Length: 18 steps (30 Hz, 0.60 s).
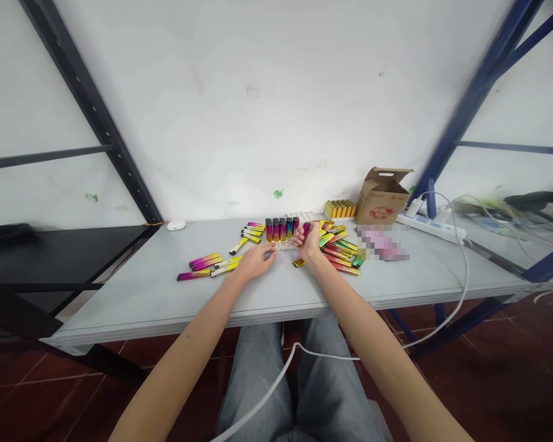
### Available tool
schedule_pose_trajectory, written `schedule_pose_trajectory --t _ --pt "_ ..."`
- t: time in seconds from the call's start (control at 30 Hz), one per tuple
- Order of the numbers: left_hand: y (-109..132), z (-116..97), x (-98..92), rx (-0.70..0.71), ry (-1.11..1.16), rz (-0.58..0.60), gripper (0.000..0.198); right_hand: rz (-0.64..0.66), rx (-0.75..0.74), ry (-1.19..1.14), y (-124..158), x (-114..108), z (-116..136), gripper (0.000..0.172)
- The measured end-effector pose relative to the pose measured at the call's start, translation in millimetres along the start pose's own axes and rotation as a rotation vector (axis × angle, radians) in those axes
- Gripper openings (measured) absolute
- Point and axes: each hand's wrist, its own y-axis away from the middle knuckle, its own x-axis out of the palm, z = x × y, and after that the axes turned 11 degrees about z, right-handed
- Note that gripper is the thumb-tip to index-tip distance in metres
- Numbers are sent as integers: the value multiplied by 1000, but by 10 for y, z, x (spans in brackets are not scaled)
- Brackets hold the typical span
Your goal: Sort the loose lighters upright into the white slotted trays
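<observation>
Several lighters (282, 229) with shiny purple, orange and blue bodies stand upright in a row in a pale holder (286, 245). My left hand (255, 260) rests at the holder's near left corner, thumb and fingers apart, with nothing visible in it. To the right of the row, my right hand (308, 243) is closed round a purple lighter (306, 229), partly covered by the fingers. Beside that hand lies a heap of red, green and yellow lighters (340, 253). More lie left of my left hand, purple and yellow ones (204, 262) and yellow-white ones (251, 233).
Against the wall stand a block of upright yellow lighters (341, 210) and an open cardboard box (381, 199). A white power strip (435, 226) with cables lies at the right. At the back left is a small white case (176, 225). A white cable (276, 383) hangs across my lap.
</observation>
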Motion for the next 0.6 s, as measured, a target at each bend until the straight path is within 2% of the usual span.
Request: schedule_pose_trajectory --t 0.37,0.6 --pt "2 -15 -6 -6 11 -6 26 81 35 19 -1 11 -22 39" --pt "-1 -14 -12 -5 27 2 26 77 23 52 -1 8 -25 39"
